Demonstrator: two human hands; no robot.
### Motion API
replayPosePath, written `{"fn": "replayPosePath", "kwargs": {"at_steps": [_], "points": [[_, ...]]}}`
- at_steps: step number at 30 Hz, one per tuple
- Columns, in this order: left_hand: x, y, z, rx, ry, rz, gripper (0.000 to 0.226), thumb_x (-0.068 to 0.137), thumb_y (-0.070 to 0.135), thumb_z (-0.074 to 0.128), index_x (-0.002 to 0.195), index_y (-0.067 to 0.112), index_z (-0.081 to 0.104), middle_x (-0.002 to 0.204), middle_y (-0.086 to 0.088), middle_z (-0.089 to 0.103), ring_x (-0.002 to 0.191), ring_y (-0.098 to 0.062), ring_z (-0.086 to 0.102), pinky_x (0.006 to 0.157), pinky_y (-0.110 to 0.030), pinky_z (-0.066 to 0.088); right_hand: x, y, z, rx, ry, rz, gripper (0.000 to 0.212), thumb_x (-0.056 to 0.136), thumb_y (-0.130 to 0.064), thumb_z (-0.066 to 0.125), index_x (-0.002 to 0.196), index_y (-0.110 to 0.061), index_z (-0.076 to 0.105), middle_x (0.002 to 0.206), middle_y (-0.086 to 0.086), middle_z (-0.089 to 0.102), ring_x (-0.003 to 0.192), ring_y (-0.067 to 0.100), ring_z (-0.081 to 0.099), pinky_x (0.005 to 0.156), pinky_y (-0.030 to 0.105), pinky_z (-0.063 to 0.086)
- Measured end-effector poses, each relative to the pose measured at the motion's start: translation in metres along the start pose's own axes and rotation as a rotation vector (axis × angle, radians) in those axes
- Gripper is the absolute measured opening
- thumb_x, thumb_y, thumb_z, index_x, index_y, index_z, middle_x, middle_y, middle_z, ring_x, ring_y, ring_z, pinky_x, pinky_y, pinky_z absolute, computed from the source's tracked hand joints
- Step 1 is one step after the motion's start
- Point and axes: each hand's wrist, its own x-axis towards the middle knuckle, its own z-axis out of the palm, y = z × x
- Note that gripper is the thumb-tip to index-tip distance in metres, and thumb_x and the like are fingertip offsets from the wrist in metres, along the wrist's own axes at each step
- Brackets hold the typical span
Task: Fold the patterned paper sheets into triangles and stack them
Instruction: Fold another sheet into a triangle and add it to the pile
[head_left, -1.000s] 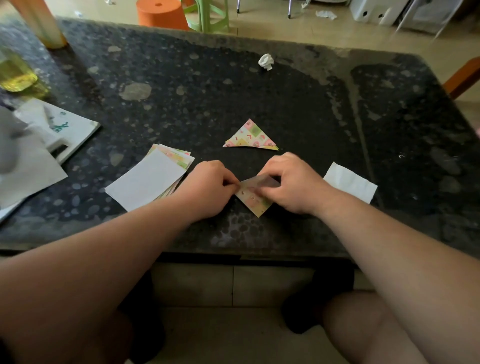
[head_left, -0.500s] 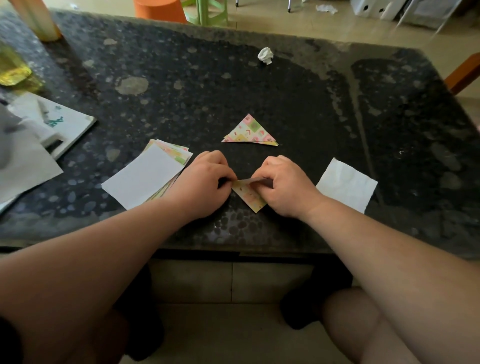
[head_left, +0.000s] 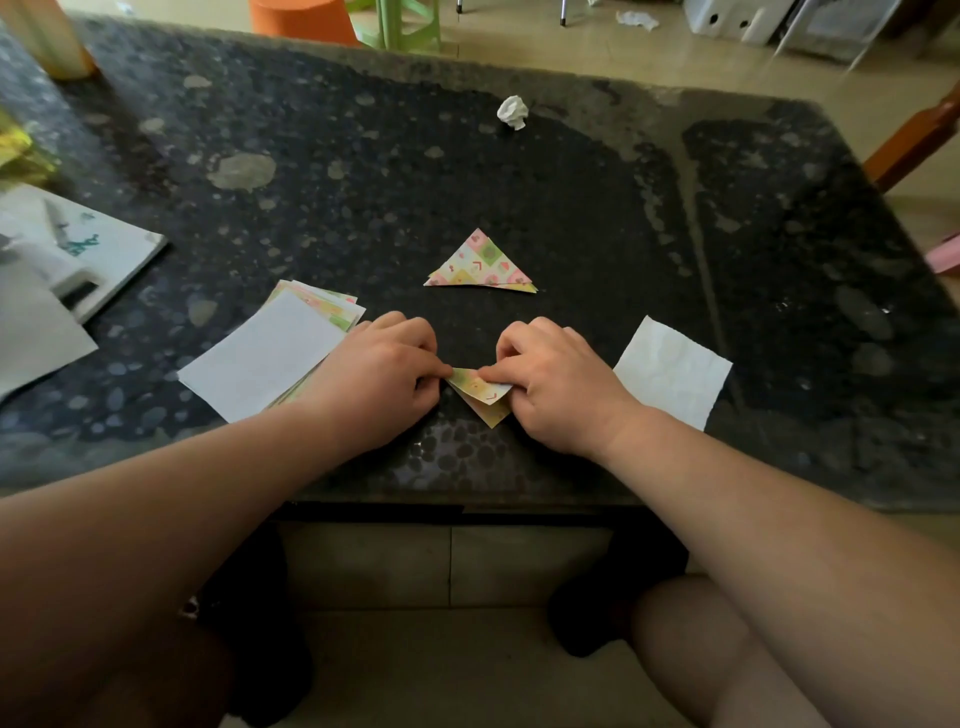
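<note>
Both hands were down near the front edge of the dark speckled table (head_left: 519, 171), pinching one patterned sheet (head_left: 480, 393) between them. Left hand (head_left: 382, 371) had its fingertips on the sheet's left end, right hand (head_left: 558, 379) was pressing the right side, and a corner of the paper poked out toward the bottom of the frame. Just above the hands sat a finished triangle (head_left: 480, 264), flat on the table. Left of center was the stack (head_left: 270, 353) of unfolded sheets, blank side up. A white square (head_left: 672, 371) lay right of the hands, and a crumpled wad (head_left: 513, 111) was up top.
</note>
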Motion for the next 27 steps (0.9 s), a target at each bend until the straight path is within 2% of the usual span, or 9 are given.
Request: {"fn": "replayPosePath", "kwargs": {"at_steps": [4, 10, 13, 15, 16, 18, 20, 23, 27], "points": [[-0.004, 0.012, -0.010, 0.126, -0.083, -0.004, 0.025, 0.093, 0.024, 0.062, 0.111, 0.025, 0.079, 0.104, 0.005, 0.059, 0.094, -0.019, 0.051, 0.081, -0.040, 0.047, -0.002, 0.003, 0.001, -0.037, -0.001, -0.033, 0.045, 0.094, -0.021, 0.042, 0.125, -0.027, 0.075, 0.106, -0.001, 0.058, 0.101, 0.025, 0.051, 0.080, 0.042, 0.041], [-0.009, 0.041, -0.016, 0.324, -0.325, -0.051, 0.047, 0.097, 0.032, 0.042, 0.141, 0.019, 0.052, 0.144, 0.003, 0.040, 0.126, -0.022, 0.038, 0.102, -0.036, 0.034, -0.010, 0.002, 0.005, -0.100, -0.011, -0.057, 0.045, 0.097, -0.022, 0.044, 0.131, -0.036, 0.069, 0.111, 0.000, 0.057, 0.103, 0.026, 0.051, 0.081, 0.043, 0.041], [-0.008, 0.048, -0.023, 0.420, -0.452, -0.015, 0.050, 0.097, 0.034, 0.040, 0.144, 0.017, 0.045, 0.144, 0.001, 0.039, 0.128, -0.021, 0.038, 0.106, -0.037, 0.035, -0.017, 0.002, 0.008, -0.125, -0.001, -0.049, 0.048, 0.092, -0.017, 0.046, 0.130, -0.035, 0.070, 0.116, 0.003, 0.059, 0.105, 0.031, 0.054, 0.082, 0.046, 0.044], [-0.006, 0.054, -0.028, 0.482, -0.509, 0.016, 0.051, 0.098, 0.036, 0.040, 0.146, 0.018, 0.043, 0.146, -0.002, 0.042, 0.131, -0.022, 0.039, 0.111, -0.040, 0.032, -0.019, -0.001, 0.005, -0.152, -0.068, -0.023, 0.055, 0.091, -0.019, 0.039, 0.138, -0.034, 0.064, 0.136, 0.006, 0.056, 0.123, 0.034, 0.050, 0.097, 0.052, 0.043], [-0.005, 0.058, -0.028, 0.500, -0.547, 0.012, 0.056, 0.099, 0.038, 0.039, 0.151, 0.018, 0.039, 0.153, -0.006, 0.039, 0.137, -0.024, 0.037, 0.118, -0.043, 0.026, -0.020, -0.004, 0.003, -0.175, -0.116, -0.007, 0.060, 0.092, -0.021, 0.034, 0.145, -0.034, 0.057, 0.151, 0.006, 0.047, 0.137, 0.032, 0.041, 0.109, 0.053, 0.036], [-0.007, 0.066, -0.027, 0.530, -0.641, -0.018, 0.066, 0.101, 0.041, 0.036, 0.161, 0.016, 0.021, 0.166, -0.015, 0.020, 0.152, -0.030, 0.022, 0.126, -0.052, 0.005, -0.022, -0.007, 0.001, -0.203, -0.163, 0.005, 0.064, 0.093, -0.022, 0.032, 0.154, -0.036, 0.044, 0.167, 0.002, 0.027, 0.153, 0.027, 0.020, 0.124, 0.049, 0.016], [-0.012, 0.073, -0.023, 0.544, -0.686, -0.050, 0.073, 0.102, 0.043, 0.031, 0.162, 0.011, 0.004, 0.168, -0.021, 0.003, 0.156, -0.034, 0.003, 0.124, -0.058, -0.004, -0.022, -0.008, 0.000, -0.184, -0.158, 0.016, 0.064, 0.093, -0.021, 0.033, 0.155, -0.035, 0.042, 0.170, 0.000, 0.021, 0.156, 0.024, 0.014, 0.126, 0.048, 0.011], [-0.020, 0.081, -0.016, 0.426, -0.656, -0.087, 0.075, 0.102, 0.041, 0.030, 0.161, 0.008, -0.003, 0.168, -0.021, -0.009, 0.156, -0.035, -0.009, 0.126, -0.054, -0.003, -0.021, -0.003, -0.003, -0.128, -0.108, 0.054, 0.058, 0.096, -0.022, 0.038, 0.152, -0.031, 0.049, 0.166, -0.001, 0.032, 0.152, 0.021, 0.025, 0.120, 0.045, 0.023], [-0.018, 0.082, -0.014, 0.276, -0.597, -0.053, 0.076, 0.100, 0.037, 0.036, 0.162, 0.010, 0.000, 0.170, -0.014, -0.009, 0.157, -0.028, -0.010, 0.128, -0.043, -0.002, -0.019, 0.005, -0.005, -0.146, -0.061, 0.036, 0.044, 0.104, -0.024, 0.045, 0.145, -0.029, 0.058, 0.158, -0.003, 0.045, 0.140, 0.021, 0.040, 0.109, 0.043, 0.035]]}}
